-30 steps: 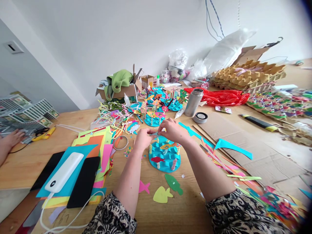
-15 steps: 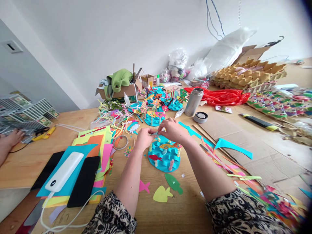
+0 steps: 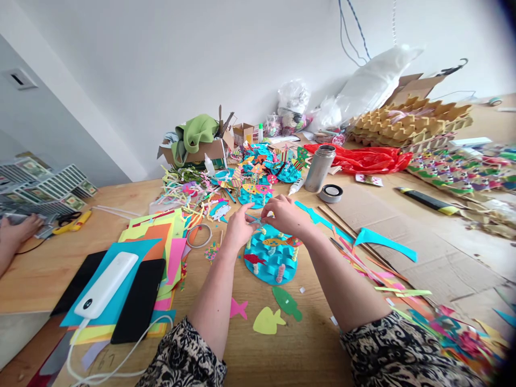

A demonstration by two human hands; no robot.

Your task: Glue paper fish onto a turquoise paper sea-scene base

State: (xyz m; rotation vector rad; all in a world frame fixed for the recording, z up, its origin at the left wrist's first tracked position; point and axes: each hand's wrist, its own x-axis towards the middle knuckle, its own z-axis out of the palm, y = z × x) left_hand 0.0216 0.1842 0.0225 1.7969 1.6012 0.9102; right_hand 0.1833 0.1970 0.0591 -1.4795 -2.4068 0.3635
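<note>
My left hand (image 3: 240,227) and my right hand (image 3: 285,216) meet over the far end of a blue paper base (image 3: 269,271). Between their fingertips is a small blue paper piece, mostly hidden; my right fingers pinch it and my left thumb lies against it, with the left index finger raised. Short twisted paper posts stand on the base. A red paper fish (image 3: 255,259) and an orange spotted fish (image 3: 274,242) sit on some of them. Nearer me lie a yellow paper fish (image 3: 266,321), a green one (image 3: 287,302) and a pink one (image 3: 239,308).
Coloured paper sheets, a white power bank (image 3: 107,285) and a black phone (image 3: 138,300) lie left, near a tape roll (image 3: 199,235). Beyond the base stand finished fish pieces and a metal bottle (image 3: 320,167). Cardboard (image 3: 427,231) and a cutter (image 3: 428,200) lie right. Another person's hand (image 3: 20,231) is far left.
My left index finger has lifted and spread away from the thumb. My right hand stays nearly in place, still pinching. The other person's hand at far left has shifted slightly.
</note>
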